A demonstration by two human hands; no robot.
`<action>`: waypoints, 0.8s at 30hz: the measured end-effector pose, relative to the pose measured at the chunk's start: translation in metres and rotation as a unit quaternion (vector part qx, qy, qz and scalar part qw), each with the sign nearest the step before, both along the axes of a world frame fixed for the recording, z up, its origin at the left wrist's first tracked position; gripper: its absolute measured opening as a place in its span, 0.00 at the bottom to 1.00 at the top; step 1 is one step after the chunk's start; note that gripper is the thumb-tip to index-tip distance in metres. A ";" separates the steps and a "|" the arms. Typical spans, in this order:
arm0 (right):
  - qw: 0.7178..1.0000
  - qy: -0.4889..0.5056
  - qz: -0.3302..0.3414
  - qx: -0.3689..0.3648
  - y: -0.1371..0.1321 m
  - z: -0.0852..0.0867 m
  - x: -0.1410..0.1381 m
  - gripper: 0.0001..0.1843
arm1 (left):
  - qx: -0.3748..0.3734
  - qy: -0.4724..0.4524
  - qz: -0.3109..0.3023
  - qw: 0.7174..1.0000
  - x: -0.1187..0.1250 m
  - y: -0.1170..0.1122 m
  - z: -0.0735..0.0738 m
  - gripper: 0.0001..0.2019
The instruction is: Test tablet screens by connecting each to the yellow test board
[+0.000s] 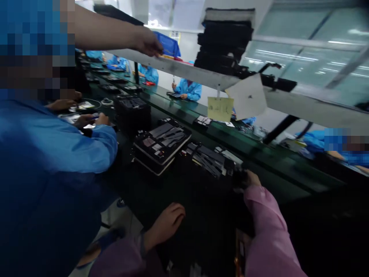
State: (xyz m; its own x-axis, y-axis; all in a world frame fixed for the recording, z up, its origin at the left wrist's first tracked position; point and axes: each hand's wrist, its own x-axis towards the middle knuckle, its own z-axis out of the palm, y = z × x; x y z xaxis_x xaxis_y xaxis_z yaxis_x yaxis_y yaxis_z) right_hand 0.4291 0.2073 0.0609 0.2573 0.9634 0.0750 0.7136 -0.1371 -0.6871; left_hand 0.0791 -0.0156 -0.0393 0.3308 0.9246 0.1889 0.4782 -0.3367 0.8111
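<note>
My left hand [166, 224] rests at the near edge of the dark worktable [161, 192], its fingers curled in with nothing visible in them. My right hand [250, 180], in a pink sleeve, reaches forward and closes on the near right corner of an open black device [209, 159] full of flat grey parts. Most of its fingers are hidden behind the device. A second opened device [161, 144] on a stacked tray lies just left of it.
A co-worker in a blue coat [54, 154] stands close on my left, one arm reaching up to the overhead shelf [201, 75], which holds a stack of black trays [226, 38]. A green conveyor [259, 148] runs behind. More blue-coated people sit opposite.
</note>
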 end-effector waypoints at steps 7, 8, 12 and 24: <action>0.976 0.200 0.002 -0.084 -0.074 0.004 -0.037 0.15 | 0.141 0.067 0.084 0.984 0.001 0.049 0.048 0.20; 0.973 0.216 0.007 -0.086 -0.081 0.003 -0.047 0.16 | 0.187 0.090 0.111 0.972 0.006 0.062 0.057 0.22; 0.968 0.241 0.005 -0.072 -0.094 -0.001 -0.076 0.19 | 0.265 0.185 0.148 0.935 0.025 0.102 0.075 0.24; 0.991 0.075 -0.074 -0.084 -0.054 -0.008 -0.037 0.21 | 0.302 0.195 0.190 0.914 0.027 0.107 0.059 0.18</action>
